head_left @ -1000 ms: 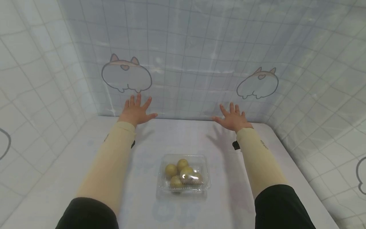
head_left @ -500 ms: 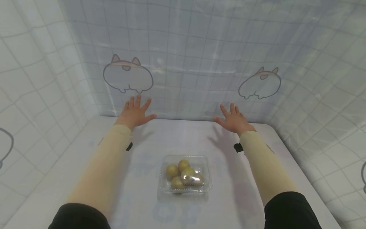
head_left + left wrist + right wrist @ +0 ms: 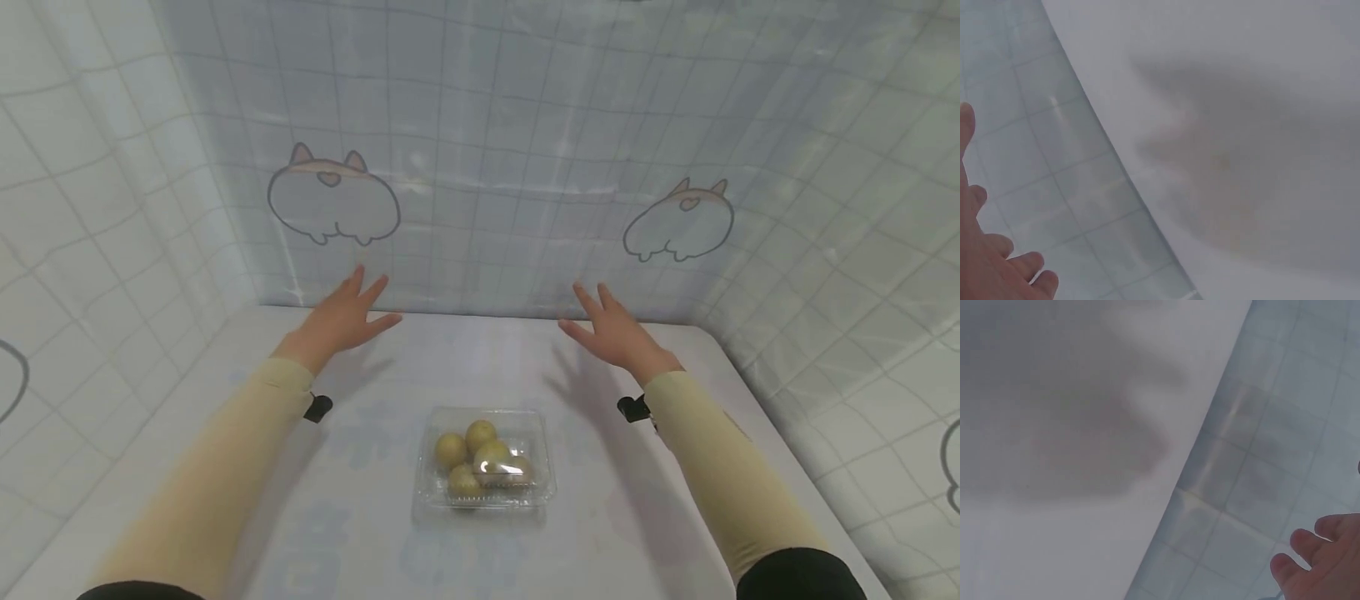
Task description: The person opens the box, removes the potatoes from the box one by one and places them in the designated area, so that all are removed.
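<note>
On the white table [image 3: 480, 367], a clear plastic clamshell box [image 3: 530, 429] holds several round yellowish fruits [image 3: 451, 451], whose exact kind I cannot tell. The box's lid looks closed over them. My left hand [image 3: 337, 319] hovers beyond the box to its left, fingers extended and thumb apart. To the far right of the box, my right hand [image 3: 619, 337] is raised in much the same way. Neither hand touches or holds anything. Part of the left hand [image 3: 994, 259] shows at the left wrist view's edge, and of the right hand [image 3: 1329, 562] in the right wrist view's corner.
A grid-patterned curtain [image 3: 487, 167] with cartoon animal outlines hangs behind the table's far edge. Similar sheets [image 3: 862, 250] stand at both sides. A small black piece [image 3: 318, 408] sits at the left wrist, and another black piece [image 3: 634, 408] at the right wrist.
Both hands have drawn back slightly toward the body and turned, so fewer fingers show from above. The forearms have spread outward a little. The box has stayed in place.
</note>
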Tool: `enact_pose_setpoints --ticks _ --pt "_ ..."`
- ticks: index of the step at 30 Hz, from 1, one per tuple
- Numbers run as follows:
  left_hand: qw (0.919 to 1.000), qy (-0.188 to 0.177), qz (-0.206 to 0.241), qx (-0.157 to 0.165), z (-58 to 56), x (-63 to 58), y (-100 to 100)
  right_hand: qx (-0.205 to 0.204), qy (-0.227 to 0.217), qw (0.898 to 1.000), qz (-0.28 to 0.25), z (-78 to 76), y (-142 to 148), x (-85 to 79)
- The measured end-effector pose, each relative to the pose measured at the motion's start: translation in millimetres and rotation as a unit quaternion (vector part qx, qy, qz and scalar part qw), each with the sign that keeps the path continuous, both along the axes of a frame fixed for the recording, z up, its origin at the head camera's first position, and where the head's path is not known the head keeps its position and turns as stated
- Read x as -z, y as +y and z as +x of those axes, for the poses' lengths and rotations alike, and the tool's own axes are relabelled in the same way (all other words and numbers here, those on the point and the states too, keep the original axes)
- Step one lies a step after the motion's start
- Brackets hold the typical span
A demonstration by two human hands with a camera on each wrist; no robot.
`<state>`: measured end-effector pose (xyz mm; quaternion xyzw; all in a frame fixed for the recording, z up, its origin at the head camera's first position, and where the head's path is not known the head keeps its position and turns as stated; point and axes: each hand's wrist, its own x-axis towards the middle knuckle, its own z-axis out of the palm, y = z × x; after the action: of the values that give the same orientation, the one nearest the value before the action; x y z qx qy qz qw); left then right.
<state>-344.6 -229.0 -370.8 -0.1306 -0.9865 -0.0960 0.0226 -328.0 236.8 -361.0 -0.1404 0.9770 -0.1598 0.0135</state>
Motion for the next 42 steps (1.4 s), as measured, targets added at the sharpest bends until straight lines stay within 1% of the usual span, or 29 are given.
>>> enact_pose_setpoints --ticks 4,9,14,18,22,27,30,36,42 --pt "0.9991 -0.011 0.041 0.0 9.7 4.3 -5.2 -0.003 0.012 1.0 -0.007 11.6 2.2 0.2" --pt "0.9975 0.005 0.069 0.012 22.2 10.1 -6.3 -0.013 0.028 0.999 -0.017 29.2 0.3 0.5" --pt "0.9963 0.019 0.08 0.026 41.3 17.7 -3.1 -0.044 0.039 0.998 -0.033 48.7 -7.3 6.0" --pt "0.9958 0.018 0.081 0.038 58.5 21.1 3.2 -0.064 0.044 0.996 -0.038 64.0 -12.4 11.6" --pt "0.9946 0.022 0.091 0.044 72.9 22.2 10.5 -0.071 0.046 0.995 -0.05 77.0 -13.5 15.4" --pt "0.9916 0.025 0.117 0.049 85.7 26.0 18.4 -0.071 0.04 0.994 -0.076 91.0 -10.5 27.1" --pt "0.9895 0.017 0.136 0.048 94.1 29.2 24.1 -0.069 0.037 0.993 -0.09 98.4 -9.6 34.0" --pt "0.9848 -0.001 0.167 0.048 114.1 35.2 33.6 -0.079 0.041 0.99 -0.109 114.8 -12.4 36.2" --pt "0.9738 -0.04 0.215 0.061 136.9 40.4 40.6 -0.088 0.041 0.988 -0.121 133.2 -15.8 40.5"
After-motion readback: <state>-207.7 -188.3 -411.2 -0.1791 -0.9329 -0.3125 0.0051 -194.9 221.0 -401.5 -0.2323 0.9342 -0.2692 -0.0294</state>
